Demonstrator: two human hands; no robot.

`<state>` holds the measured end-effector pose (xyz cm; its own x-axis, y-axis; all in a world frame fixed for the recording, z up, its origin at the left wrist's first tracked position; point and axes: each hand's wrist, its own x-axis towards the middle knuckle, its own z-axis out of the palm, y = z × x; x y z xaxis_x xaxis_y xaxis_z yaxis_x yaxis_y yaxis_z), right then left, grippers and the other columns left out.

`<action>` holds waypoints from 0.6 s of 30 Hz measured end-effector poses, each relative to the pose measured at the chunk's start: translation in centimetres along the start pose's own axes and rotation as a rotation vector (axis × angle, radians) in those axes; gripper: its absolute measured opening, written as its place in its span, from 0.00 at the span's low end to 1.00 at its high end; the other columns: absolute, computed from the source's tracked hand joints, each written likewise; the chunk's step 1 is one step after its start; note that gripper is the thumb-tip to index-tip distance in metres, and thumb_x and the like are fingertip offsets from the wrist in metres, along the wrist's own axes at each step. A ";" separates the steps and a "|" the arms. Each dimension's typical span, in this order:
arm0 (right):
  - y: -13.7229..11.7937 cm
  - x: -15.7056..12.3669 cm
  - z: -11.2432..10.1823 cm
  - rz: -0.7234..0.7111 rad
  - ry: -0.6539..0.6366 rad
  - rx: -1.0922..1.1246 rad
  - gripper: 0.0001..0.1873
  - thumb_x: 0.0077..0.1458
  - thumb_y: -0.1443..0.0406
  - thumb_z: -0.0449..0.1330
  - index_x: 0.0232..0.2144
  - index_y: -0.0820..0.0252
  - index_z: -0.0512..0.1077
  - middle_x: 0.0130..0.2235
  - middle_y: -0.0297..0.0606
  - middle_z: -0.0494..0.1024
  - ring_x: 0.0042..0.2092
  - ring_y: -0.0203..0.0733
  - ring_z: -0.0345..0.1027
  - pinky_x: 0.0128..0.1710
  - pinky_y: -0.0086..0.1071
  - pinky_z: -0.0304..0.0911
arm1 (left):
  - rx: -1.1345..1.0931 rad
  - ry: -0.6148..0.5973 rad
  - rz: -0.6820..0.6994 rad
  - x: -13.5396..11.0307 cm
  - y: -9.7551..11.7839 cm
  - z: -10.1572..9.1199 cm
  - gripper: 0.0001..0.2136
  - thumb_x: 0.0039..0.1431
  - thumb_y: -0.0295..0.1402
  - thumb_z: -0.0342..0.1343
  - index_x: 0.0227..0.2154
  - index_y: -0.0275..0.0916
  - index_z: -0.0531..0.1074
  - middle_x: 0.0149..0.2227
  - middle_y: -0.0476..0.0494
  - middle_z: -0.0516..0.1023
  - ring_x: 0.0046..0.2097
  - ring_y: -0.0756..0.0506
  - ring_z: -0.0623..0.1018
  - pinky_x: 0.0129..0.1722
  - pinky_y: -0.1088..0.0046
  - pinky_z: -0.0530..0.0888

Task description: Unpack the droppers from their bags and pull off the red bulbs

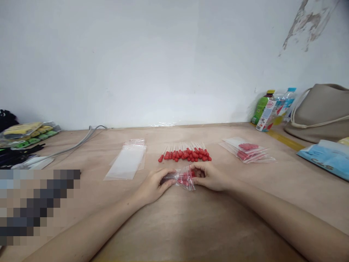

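My left hand (152, 186) and my right hand (209, 176) both pinch a small clear plastic bag (183, 177) with red-tipped droppers inside, lying on the wooden table (174, 225). The left fingers grip its left end, the right fingers its right end. Just beyond the bag lies a row of loose droppers with red bulbs (185, 153). A stack of empty clear bags (128, 162) lies to the left of that row. Several filled bags (248, 150) are piled to the right.
A white wall runs behind the table. Bottles (268, 109) and a beige handbag (321, 111) stand at the far right, with a blue pack (327, 158) in front. At the far left are coloured packs (29, 133), black items and a grey cable (79, 143).
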<state>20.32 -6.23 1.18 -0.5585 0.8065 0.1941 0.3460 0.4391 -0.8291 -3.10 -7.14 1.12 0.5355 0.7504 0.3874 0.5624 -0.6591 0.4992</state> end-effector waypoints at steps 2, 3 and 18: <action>-0.2 0.0 -0.1 0.006 0.010 0.096 0.14 0.47 0.58 0.60 0.36 0.60 0.69 0.27 0.32 0.71 0.27 0.31 0.62 0.25 0.25 0.58 | 0.008 -0.003 -0.006 -0.1 0.0 0.0 0.12 0.57 0.37 0.50 0.43 0.40 0.68 0.40 0.45 0.75 0.40 0.47 0.75 0.39 0.71 0.73; -0.2 0.0 -0.2 0.012 0.030 0.150 0.15 0.47 0.58 0.60 0.36 0.60 0.69 0.28 0.33 0.72 0.28 0.32 0.63 0.26 0.26 0.59 | 0.010 -0.005 -0.010 -0.1 -0.1 -0.1 0.12 0.57 0.37 0.50 0.43 0.40 0.68 0.40 0.45 0.75 0.40 0.47 0.75 0.39 0.71 0.73; 3.2 -0.7 -10.3 -0.112 0.920 -0.004 0.13 0.46 0.59 0.60 0.35 0.58 0.69 0.36 0.39 0.76 0.35 0.39 0.69 0.38 0.36 0.65 | 0.049 -0.005 -0.020 -0.2 -0.4 -0.2 0.12 0.57 0.37 0.50 0.43 0.41 0.67 0.39 0.46 0.75 0.38 0.47 0.75 0.38 0.71 0.72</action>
<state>29.58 -1.30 3.78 0.2291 0.7554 0.6139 0.3296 0.5332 -0.7791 -3.52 -7.00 0.98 0.5270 0.7630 0.3743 0.6027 -0.6460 0.4684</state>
